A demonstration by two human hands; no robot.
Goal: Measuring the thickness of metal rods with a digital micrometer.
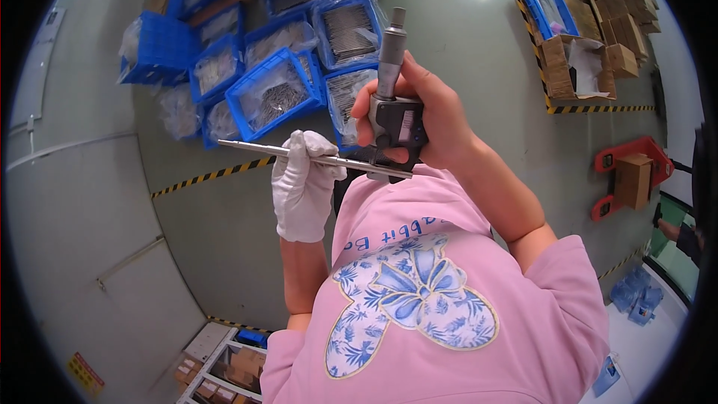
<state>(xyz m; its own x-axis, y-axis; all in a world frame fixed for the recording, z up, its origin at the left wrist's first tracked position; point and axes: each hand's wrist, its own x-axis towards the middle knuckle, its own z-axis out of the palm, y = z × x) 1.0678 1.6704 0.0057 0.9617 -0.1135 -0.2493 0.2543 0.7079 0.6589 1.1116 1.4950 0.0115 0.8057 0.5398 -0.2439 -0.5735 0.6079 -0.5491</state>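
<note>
My left hand (301,191), in a white glove, is closed around a long thin metal rod (250,147). The rod's tapered end points to the left and its other end reaches right, to the lower part of a micrometer (390,63). My bare right hand (443,108) grips this micrometer, fingers and thumb wrapped about its dark body, with the silver barrel pointing up and away. Where the rod meets the micrometer, the frame lies partly behind my fingers, so I cannot tell whether its measuring faces touch the rod.
Several blue crates (238,114), many lined with clear plastic and holding metal rods, stand beyond my hands. Striped tape (217,173) marks the floor. To the right are a red pallet jack (604,208) bearing a carton (634,181), stacked cardboard boxes (622,61) and another person's hand (666,229).
</note>
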